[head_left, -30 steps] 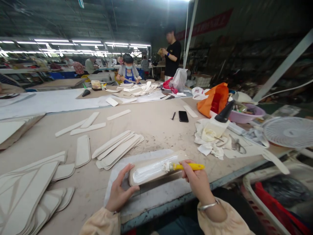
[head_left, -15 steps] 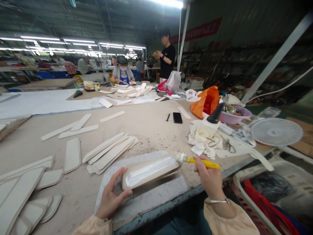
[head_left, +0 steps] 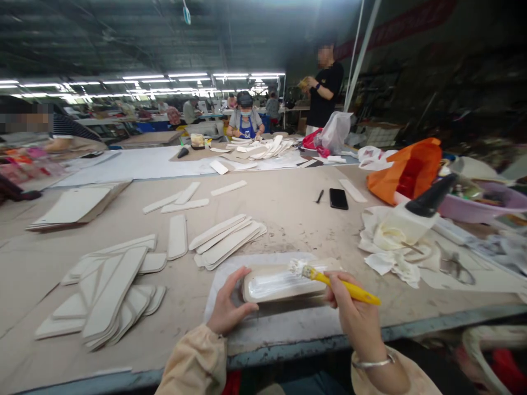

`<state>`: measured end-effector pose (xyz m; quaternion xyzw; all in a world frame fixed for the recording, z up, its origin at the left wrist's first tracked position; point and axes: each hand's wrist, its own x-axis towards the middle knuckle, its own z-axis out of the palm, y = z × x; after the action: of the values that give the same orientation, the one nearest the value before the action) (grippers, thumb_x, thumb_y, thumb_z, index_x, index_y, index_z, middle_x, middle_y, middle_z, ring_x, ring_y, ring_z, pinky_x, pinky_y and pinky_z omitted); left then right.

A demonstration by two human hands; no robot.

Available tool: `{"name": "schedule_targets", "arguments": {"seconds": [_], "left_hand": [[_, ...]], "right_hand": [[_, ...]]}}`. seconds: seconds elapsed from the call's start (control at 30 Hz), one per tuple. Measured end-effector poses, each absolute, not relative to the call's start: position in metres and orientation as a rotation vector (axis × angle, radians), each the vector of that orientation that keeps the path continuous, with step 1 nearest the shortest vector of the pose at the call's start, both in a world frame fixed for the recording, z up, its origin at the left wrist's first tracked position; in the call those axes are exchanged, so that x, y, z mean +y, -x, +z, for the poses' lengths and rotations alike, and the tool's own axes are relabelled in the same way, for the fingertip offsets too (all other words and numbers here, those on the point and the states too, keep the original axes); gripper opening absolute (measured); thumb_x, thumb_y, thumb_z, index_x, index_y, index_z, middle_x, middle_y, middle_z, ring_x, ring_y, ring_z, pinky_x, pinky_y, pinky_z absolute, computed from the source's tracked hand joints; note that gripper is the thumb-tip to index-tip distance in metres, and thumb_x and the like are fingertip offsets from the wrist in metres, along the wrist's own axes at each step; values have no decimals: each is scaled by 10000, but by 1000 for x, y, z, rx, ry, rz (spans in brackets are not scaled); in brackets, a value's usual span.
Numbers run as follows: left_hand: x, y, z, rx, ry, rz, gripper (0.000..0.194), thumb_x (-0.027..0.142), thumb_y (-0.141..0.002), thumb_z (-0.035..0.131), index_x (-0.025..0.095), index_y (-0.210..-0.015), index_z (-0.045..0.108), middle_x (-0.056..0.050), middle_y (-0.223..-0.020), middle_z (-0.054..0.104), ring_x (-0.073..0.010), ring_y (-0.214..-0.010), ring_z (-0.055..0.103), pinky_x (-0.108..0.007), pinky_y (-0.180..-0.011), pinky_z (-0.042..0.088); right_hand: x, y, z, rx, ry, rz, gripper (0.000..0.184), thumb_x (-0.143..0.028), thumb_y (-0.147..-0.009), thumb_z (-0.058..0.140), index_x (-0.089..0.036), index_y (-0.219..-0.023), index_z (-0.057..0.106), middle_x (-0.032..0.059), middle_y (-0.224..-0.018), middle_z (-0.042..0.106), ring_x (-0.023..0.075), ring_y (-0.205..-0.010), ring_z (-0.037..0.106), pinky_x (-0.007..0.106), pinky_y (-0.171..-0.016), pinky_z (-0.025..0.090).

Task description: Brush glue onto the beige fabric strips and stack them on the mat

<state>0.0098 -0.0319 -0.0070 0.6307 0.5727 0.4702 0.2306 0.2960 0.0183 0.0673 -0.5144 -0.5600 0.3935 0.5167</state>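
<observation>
My left hand [head_left: 231, 303] grips the left end of a long, rounded panel [head_left: 257, 285], thumb at the near edge and fingers at the far side. Wet white glue streaks the panel's top, and it looks like a stack of more than one piece. In my right hand [head_left: 354, 307] is a yellow-handled brush [head_left: 341, 286], its bristles thick with white glue and over the panel. My right fingers are close to the panel's right end; whether they touch it I cannot tell. A white sheet [head_left: 288, 323] lies underneath.
Several loose panels [head_left: 230, 241] and a larger pile [head_left: 115, 296] lie to the left. A black phone [head_left: 338, 198] is further back. At right stand a white glue container [head_left: 405, 225], scissors [head_left: 457, 267] and an orange bag [head_left: 405, 167]. Co-workers [head_left: 246, 123] are across the table.
My view has swung left. The brush has moved from the panel's right end leftward over its top, and my right hand has come nearer to the panel. My left hand keeps its grip.
</observation>
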Motion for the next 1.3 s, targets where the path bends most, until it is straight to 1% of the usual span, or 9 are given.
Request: {"name": "schedule_targets", "arguments": {"seconds": [0.17, 0.3, 0.47, 0.67, 0.83, 1.0, 1.17, 1.3], "left_hand": [[-32, -12, -2, 1565, -1724, 1314, 825, 463, -652, 805, 202, -1361, 473, -134, -1296, 614, -322, -1259, 521, -502, -1091, 380], [-32, -13, -2, 1548, -1717, 1323, 855, 455, -650, 810, 199, -1381, 447, -141, -1292, 612, -323, -1241, 535, -509, -1079, 391], [-32, -11, -3, 1539, -1725, 1310, 856, 451, -658, 806, 205, -1388, 431, -137, -1300, 607, -317, -1245, 531, -511, -1084, 382], [-32, -11, -2, 1566, -1724, 1284, 835, 449, -658, 804, 197, -1369, 446, -135, -1301, 609, -320, -1283, 495, -499, -1088, 379], [-32, -11, -1, 1615, -1697, 1233, 794, 433, -683, 782, 196, -1365, 452, -140, -1314, 598, -323, -1296, 485, -507, -1107, 359], [-31, -8, -6, 1640, -1711, 1228, 754, 433, -702, 760, 196, -1355, 466, -141, -1330, 588, -328, -1297, 486, -508, -1114, 354], [-30, -6, -10, 1654, -1708, 1234, 721, 447, -699, 755, 205, -1330, 503, -137, -1337, 590, -338, -1303, 480, -500, -1096, 385], [-30, -4, -13, 1651, -1690, 1243, 731, 448, -692, 762, 225, -1338, 504, -129, -1353, 580, -346, -1314, 467, -518, -1111, 361]], "right_hand": [[8, -250, 57, -1519, 1090, 1078, 293, -429, -915, 522, -166, -975, 638, 0, -590, 607, 155, -519, 570, 262, -525, 476], [3, -229, 55, -1609, 1014, 1088, 248, -386, -934, 502, -180, -958, 640, -10, -597, 608, 142, -524, 579, 250, -562, 486], [4, -224, 54, -1677, 1019, 1057, 242, -374, -941, 489, -188, -941, 643, -10, -602, 610, 142, -519, 579, 250, -574, 489], [13, -252, 55, -1642, 1159, 891, 262, -405, -929, 504, -180, -921, 639, -6, -586, 612, 152, -513, 586, 258, -568, 487], [18, -282, 59, -1600, 1293, 805, 303, -444, -927, 496, -176, -912, 636, 7, -591, 623, 176, -555, 618, 279, -604, 500], [27, -311, 62, -1513, 1427, 687, 345, -487, -911, 493, -176, -882, 640, 3, -561, 615, 171, -507, 592, 274, -556, 480], [37, -334, 62, -1424, 1549, 563, 401, -547, -877, 500, -171, -874, 641, 6, -531, 610, 189, -508, 603, 288, -575, 486], [40, -346, 63, -1380, 1579, 539, 421, -566, -871, 494, -171, -887, 639, 18, -560, 627, 198, -527, 617, 294, -571, 476]]}}
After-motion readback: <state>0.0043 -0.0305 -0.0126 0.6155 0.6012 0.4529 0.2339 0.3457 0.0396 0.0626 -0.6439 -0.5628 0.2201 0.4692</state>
